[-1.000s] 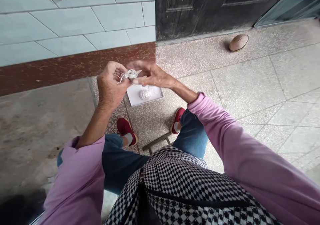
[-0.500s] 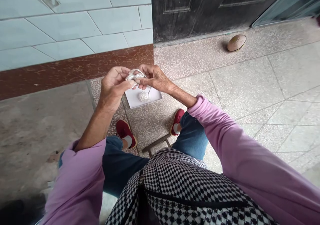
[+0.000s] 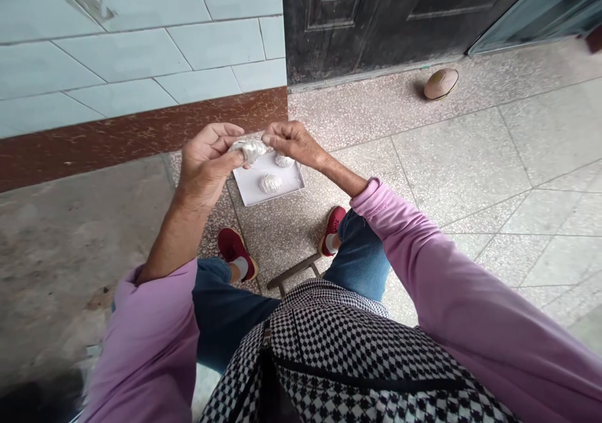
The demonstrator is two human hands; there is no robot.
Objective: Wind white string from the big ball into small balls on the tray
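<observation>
A loose bundle of white string is held up in front of me, with the fingers and thumb of my left hand closed around its left side. Thumb and forefinger of my right hand pinch together at the bundle's right end; the strand between them is too fine to make out. Below both hands, a shallow white box lies on the floor. One ball of white string rests in it, and another white ball shows partly beneath my right hand.
My red shoes stand on either side, behind the box. A wooden stool bar is between my legs. Ahead are a tiled wall and a dark door. A rounded tan object lies by the doorstep.
My right hand has drawn slightly right, off the middle of the bundle to its end. The bundle has turned and looks more compact. A second ball in the box has come into view.
</observation>
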